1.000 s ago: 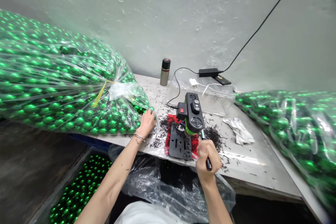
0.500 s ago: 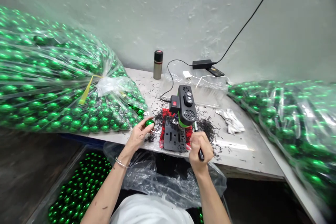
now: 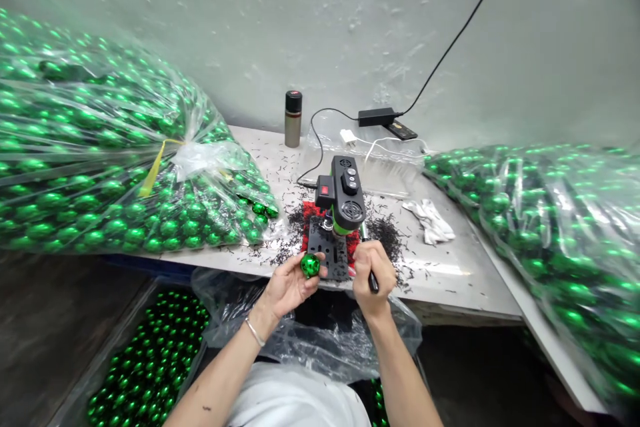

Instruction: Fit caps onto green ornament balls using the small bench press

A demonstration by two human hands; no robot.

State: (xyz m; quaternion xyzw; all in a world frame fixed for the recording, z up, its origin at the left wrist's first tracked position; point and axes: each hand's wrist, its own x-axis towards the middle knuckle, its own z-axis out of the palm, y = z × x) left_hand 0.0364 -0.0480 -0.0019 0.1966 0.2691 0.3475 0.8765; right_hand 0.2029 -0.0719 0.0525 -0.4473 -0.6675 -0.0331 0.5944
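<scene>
A shiny green ball (image 3: pixel 311 265) is held between the fingertips of my left hand (image 3: pixel 293 285), over the front edge of a black slotted base plate (image 3: pixel 327 250). Above that plate stands a small black and green drill press (image 3: pixel 347 193) with a red switch on its side. My right hand (image 3: pixel 374 275) is wrapped round the press's lever handle (image 3: pixel 373 282), to the right of the plate. Red material (image 3: pixel 309 212) shows under the plate, and black shavings (image 3: pixel 383 238) lie around it.
Large clear bags of green balls stand at left (image 3: pixel 115 207) and right (image 3: pixel 540 227). A bottle (image 3: pixel 293 120), a power adapter (image 3: pixel 377 117), cables and white gloves (image 3: pixel 431 221) lie on the table (image 3: pixel 450 280). Below left is an open bag of balls (image 3: pixel 150 353).
My left hand has moved right with the green ball, from beside the left bag to the front of the base plate. My right hand still grips the lever. The view has shifted slightly.
</scene>
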